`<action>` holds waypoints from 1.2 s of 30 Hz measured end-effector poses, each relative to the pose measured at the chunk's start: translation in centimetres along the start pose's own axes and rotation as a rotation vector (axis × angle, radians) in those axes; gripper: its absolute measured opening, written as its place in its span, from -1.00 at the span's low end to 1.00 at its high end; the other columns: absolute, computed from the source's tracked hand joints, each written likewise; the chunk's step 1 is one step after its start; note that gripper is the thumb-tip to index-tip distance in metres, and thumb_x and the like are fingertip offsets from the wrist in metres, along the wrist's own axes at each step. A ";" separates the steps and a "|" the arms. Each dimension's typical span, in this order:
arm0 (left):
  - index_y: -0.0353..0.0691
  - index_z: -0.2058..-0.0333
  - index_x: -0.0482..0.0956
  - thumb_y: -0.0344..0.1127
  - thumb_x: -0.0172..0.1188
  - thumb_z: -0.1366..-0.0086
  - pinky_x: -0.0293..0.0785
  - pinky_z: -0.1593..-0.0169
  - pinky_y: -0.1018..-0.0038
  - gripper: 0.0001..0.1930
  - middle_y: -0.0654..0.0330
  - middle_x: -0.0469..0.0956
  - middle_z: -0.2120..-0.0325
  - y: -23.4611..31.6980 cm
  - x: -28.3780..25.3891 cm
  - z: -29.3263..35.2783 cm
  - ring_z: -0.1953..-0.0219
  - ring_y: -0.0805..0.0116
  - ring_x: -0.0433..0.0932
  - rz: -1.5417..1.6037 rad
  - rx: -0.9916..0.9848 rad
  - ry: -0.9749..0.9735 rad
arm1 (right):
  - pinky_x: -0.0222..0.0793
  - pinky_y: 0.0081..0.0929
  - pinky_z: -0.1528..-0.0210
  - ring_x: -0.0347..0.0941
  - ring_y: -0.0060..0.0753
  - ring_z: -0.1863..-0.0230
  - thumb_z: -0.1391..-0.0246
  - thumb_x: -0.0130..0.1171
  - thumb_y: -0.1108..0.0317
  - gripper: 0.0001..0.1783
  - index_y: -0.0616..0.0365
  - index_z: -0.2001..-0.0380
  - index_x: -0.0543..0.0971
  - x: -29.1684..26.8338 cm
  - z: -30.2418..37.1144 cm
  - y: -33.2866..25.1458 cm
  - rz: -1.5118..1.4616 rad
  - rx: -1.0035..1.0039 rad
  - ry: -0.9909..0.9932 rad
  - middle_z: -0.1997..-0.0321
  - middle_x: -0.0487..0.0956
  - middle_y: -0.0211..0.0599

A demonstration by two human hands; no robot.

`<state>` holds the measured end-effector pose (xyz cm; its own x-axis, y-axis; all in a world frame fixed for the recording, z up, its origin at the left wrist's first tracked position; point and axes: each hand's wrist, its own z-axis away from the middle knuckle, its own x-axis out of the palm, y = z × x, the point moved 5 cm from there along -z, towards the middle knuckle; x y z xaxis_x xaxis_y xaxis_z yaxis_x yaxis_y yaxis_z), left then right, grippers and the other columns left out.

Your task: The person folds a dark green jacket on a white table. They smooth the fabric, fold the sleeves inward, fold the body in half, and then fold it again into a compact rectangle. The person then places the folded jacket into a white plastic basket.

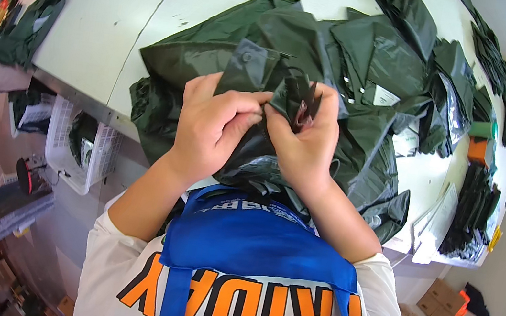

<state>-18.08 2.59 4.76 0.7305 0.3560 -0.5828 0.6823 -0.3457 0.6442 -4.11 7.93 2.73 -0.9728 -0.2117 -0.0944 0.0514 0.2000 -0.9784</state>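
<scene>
A dark green, slightly shiny garment (215, 61) lies bunched on the white table in front of me, part of it hanging over the near edge. My left hand (214, 123) is closed, its thumb and forefinger pinching the garment beside a strip with a round snap button (247, 57). Close by, my right hand (308, 141) grips a gathered fold of the same garment. A small pinkish piece (302, 113) shows inside that fold; its kind is unclear. The fingertips of both hands nearly meet.
More dark green garments, some in clear bags (450, 89), cover the right of the white table (98, 37). A dark stack (471, 210) and papers (437, 218) lie at its right edge. White baskets (88, 146) stand below on the left. Cardboard boxes (438, 303) are on the floor.
</scene>
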 end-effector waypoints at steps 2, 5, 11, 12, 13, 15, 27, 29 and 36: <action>-0.05 0.42 0.55 -0.40 0.30 -0.04 0.18 -0.05 0.21 -0.87 0.18 0.51 -0.04 1.1 1.3 0.0 0.16 0.06 0.42 -0.019 0.089 -0.104 | 0.35 -0.62 0.46 0.37 -0.71 0.49 0.02 0.28 0.46 -0.59 0.23 0.18 0.30 -0.7 -0.5 0.8 -0.125 0.068 0.049 0.46 0.50 -0.42; -0.06 0.36 0.54 -0.29 0.36 -0.01 0.12 -0.11 0.14 -0.79 0.17 0.43 -0.13 1.2 2.4 0.2 0.05 0.02 0.36 -0.035 0.158 -0.308 | 0.35 -0.61 0.45 0.37 -0.70 0.49 0.03 0.28 0.46 -0.60 0.23 0.18 0.30 -2.0 -0.5 1.9 -0.068 0.098 0.029 0.49 0.49 -0.40; -0.19 0.38 0.59 -0.17 0.37 0.01 -0.03 -0.23 -0.01 -0.72 0.23 0.53 0.24 -0.2 3.1 -3.0 -0.04 0.08 0.32 -0.627 -0.081 -0.672 | 0.31 -0.65 0.37 0.35 -0.68 0.42 0.03 0.30 0.39 -0.53 0.14 0.02 0.45 -9.1 -2.0 4.3 0.005 0.269 -0.287 0.23 0.47 -0.44; -0.20 0.44 0.60 -0.21 0.36 0.01 -0.06 -0.26 -0.03 -0.78 0.24 0.53 0.22 -0.1 2.3 -3.7 -0.08 0.09 0.30 -0.723 -0.044 -0.549 | 0.35 -0.58 0.31 0.39 -0.62 0.37 -0.02 0.26 0.31 -0.59 0.15 0.04 0.47 -14.1 -3.2 7.1 0.184 0.259 -0.001 0.26 0.48 -0.42; -0.21 0.51 0.61 -0.26 0.35 0.01 -0.10 -0.28 -0.05 -0.83 0.25 0.52 0.20 0.2 1.1 -4.1 -0.12 0.11 0.29 -0.813 -0.012 -0.428 | 0.37 -0.49 0.20 0.42 -0.50 0.29 -0.04 0.23 0.25 -0.59 0.16 0.05 0.49 -19.6 -3.5 10.1 0.176 0.462 0.346 0.26 0.50 -0.34; -0.24 0.49 0.58 -0.33 0.33 0.00 -0.16 -0.33 -0.08 -0.86 0.20 0.53 0.23 0.2 0.2 -5.2 -0.18 0.14 0.31 -0.807 0.099 -0.342 | 0.37 -0.29 0.11 0.47 -0.23 0.21 -0.03 0.22 0.29 -0.60 0.25 0.07 0.47 -34.4 -1.5 17.6 0.556 0.398 0.698 0.16 0.55 -0.12; -0.30 0.07 0.54 -0.25 0.10 -0.38 0.40 0.01 0.55 -0.73 0.26 0.58 0.14 -9.9 -10.0 -9.5 0.15 0.53 0.51 0.334 -0.454 0.188 | -0.03 -0.07 -0.34 0.36 -0.21 -0.22 -0.01 0.22 0.12 -0.30 -0.04 -0.25 0.32 -35.9 7.8 15.3 0.979 0.913 -0.589 -0.15 0.50 -0.17; -0.31 0.05 0.52 -0.23 0.09 -0.38 0.41 -0.01 0.52 -0.71 0.23 0.55 0.09 -11.6 -11.8 -10.7 0.10 0.48 0.51 0.445 -0.513 0.291 | -0.05 -0.09 -0.35 0.41 -0.27 -0.18 0.02 0.18 0.23 -0.39 -0.21 -0.19 0.41 -38.1 10.0 15.7 1.235 1.056 -0.699 -0.05 0.58 -0.30; -0.34 -0.06 0.46 -0.22 0.06 -0.41 0.29 -0.12 0.52 -0.63 0.20 0.48 -0.01 -13.4 -13.7 -12.4 0.00 0.48 0.44 0.366 -0.423 0.237 | 0.40 -0.21 0.17 0.52 -0.13 0.25 -0.11 0.10 0.28 -0.75 0.03 0.14 0.55 -47.1 6.5 8.3 1.433 0.196 0.251 0.30 0.59 -0.12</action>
<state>-37.60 13.12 10.27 0.8565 0.4794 -0.1910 0.2819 -0.1246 0.9513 43.61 13.39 -2.16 -0.0764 0.2240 -0.9716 0.9952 -0.0432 -0.0883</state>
